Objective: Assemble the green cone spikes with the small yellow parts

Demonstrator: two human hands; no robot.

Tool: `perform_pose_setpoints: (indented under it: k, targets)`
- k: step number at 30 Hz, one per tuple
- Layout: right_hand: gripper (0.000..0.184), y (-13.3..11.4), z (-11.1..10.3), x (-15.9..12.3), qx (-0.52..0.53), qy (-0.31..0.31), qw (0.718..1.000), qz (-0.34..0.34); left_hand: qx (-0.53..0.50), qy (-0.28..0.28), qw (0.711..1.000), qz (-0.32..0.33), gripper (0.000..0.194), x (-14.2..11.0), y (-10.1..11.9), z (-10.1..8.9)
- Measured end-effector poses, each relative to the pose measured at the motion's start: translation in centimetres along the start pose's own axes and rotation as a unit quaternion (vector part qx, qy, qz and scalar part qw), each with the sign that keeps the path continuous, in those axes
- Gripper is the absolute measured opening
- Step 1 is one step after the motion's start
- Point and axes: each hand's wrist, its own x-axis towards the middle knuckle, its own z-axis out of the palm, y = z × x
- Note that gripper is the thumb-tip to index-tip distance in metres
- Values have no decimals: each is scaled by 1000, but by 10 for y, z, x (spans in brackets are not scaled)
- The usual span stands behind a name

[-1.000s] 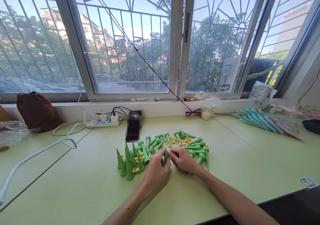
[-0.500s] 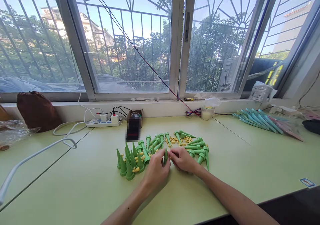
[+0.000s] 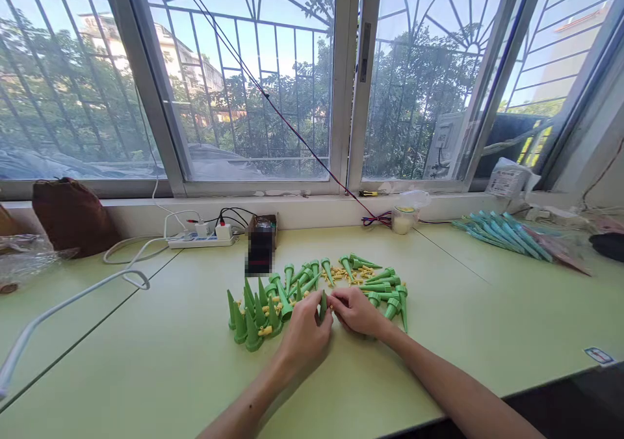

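Observation:
My left hand (image 3: 306,335) is closed around a green plastic watering spike (image 3: 323,304), its pointed end up. Close against it, my right hand (image 3: 359,311) pinches a small yellow valve (image 3: 331,307), mostly covered by the fingers. Whether valve and spike touch is hard to see. Left of my hands, several green spikes (image 3: 252,335) stand point up, with yellow valves (image 3: 265,330) fitted at their sides. Other green spikes (image 3: 381,288) lie in an arc behind and to the right of my hands. Loose yellow valves (image 3: 361,273) are heaped among them.
A dark, partly blurred device (image 3: 260,253) stands behind the spikes, near a white power strip (image 3: 201,241). A white curved tube (image 3: 58,309) crosses the left side. Along the window lie a brown bag (image 3: 73,221), a jar (image 3: 403,220) and blue packets (image 3: 507,234).

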Motion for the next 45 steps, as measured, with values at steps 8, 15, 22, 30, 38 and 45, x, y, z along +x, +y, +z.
perform_pose_setpoints:
  k: [8,15,22,30,38,45]
  targets:
    - [38,0,1,0,-9,6,1000,-5,-2,-4,1000,-1,18,1,0,0]
    - [39,1,1,1,-9,5,1000,-3,1,-5,1000,-1,19,-1,-1,1]
    - [38,2,1,1,-9,8,1000,-11,-5,-4,1000,-1,19,0,-1,1]
    - [39,1,1,0,-5,9,1000,-10,-3,-6,1000,-2,19,0,-1,0]
    - [39,-1,1,0,-8,7,1000,0,-7,-6,1000,3,20,-1,-3,2]
    - [38,2,2,0,-6,7,1000,-2,2,-2,1000,4,19,0,-2,0]
